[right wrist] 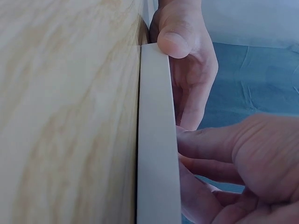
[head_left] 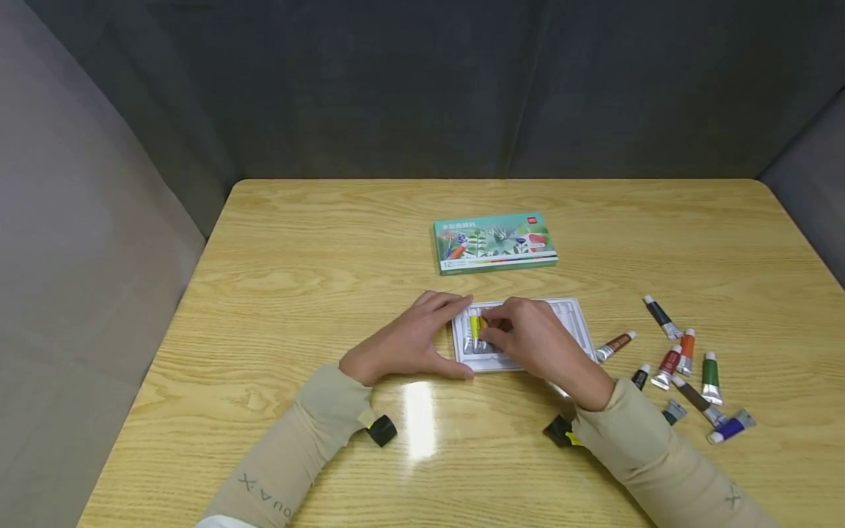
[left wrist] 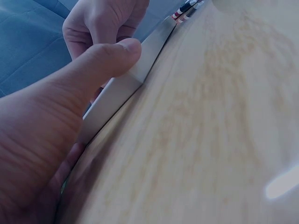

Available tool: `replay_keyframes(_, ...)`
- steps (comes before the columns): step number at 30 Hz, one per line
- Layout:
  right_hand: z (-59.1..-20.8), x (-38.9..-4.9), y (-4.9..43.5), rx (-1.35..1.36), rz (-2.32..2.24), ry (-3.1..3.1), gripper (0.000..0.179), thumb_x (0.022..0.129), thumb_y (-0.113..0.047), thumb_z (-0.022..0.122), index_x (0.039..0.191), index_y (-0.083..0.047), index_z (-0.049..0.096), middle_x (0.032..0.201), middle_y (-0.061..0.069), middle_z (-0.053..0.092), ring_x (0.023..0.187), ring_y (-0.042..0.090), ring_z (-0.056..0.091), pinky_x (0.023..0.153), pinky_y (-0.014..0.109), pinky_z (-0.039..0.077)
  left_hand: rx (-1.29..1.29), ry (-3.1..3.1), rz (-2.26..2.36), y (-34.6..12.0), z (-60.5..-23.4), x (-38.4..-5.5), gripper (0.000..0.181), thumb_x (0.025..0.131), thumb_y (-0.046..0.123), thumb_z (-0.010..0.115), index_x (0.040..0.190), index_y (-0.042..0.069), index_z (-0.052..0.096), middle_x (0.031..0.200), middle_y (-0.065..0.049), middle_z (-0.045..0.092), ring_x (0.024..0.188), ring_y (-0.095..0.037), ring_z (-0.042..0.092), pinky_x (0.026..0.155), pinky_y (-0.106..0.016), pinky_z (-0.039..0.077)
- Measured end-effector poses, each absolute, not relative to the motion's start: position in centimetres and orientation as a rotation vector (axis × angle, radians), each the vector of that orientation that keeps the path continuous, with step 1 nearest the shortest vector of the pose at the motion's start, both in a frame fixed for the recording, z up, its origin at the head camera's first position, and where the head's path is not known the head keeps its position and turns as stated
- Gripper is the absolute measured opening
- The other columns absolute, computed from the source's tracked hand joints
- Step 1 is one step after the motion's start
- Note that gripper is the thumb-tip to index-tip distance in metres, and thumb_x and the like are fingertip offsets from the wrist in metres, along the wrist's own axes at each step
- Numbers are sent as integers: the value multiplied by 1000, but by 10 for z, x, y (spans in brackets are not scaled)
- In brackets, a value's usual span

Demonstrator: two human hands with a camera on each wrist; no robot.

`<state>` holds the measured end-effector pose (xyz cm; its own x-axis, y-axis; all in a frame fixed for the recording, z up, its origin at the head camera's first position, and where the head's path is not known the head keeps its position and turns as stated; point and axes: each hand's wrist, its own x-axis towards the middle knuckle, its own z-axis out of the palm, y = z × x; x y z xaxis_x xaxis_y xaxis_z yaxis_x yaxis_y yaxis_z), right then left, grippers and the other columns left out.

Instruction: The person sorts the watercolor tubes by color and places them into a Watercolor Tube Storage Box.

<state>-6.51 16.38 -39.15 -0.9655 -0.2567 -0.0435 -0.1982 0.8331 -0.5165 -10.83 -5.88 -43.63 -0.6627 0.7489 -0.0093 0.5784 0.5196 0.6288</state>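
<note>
A white plastic tray (head_left: pixel 579 323) with slots lies on the table. My left hand (head_left: pixel 412 337) holds its left end, thumb at the near edge and fingers at the far left corner. In the left wrist view that thumb (left wrist: pixel 124 53) lies over the tray's side wall (left wrist: pixel 112 100). A yellow paint tube (head_left: pixel 474 325) sits in the tray near the left end, beside a pale tube (head_left: pixel 467 334). Just right of these, my right hand (head_left: pixel 535 334) reaches down over the tray and pinches a paint tube, mostly hidden by the fingers.
A green paint box (head_left: pixel 495 243) lies behind the tray. Right of the tray are scattered several paint tubes, among them brown (head_left: pixel 617 345), red (head_left: pixel 668 364), orange (head_left: pixel 687 350), green (head_left: pixel 710 375) and blue (head_left: pixel 729 427). Dark curtain (head_left: pixel 396 95) hangs beyond the table's far edge.
</note>
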Motion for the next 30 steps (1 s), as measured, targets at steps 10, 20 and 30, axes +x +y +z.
replay_keyframes(10,-391,-65,164,-358,-797,2889,29,92,-16,79,118,-2,78,87,3,75,71,8,60,63,25,45,1104,2481,859,-58,-436,-108,111,78,64,83,165,20,30,165,3,38,150,-16,35,124,-43,39)
replay_keyframes(20,-388,-67,169,-396,-795,2886,26,96,-19,72,116,-3,79,89,4,77,69,8,59,62,25,45,1099,2476,849,-59,-436,-107,111,79,67,80,166,21,28,166,3,36,152,-17,33,124,-44,38)
replay_keyframes(30,-378,-69,180,-393,-762,2879,23,97,-21,71,112,-6,81,95,6,80,70,10,57,63,26,45,1097,2481,833,-59,-436,-108,112,78,70,79,165,23,28,166,4,36,153,-16,32,124,-43,38)
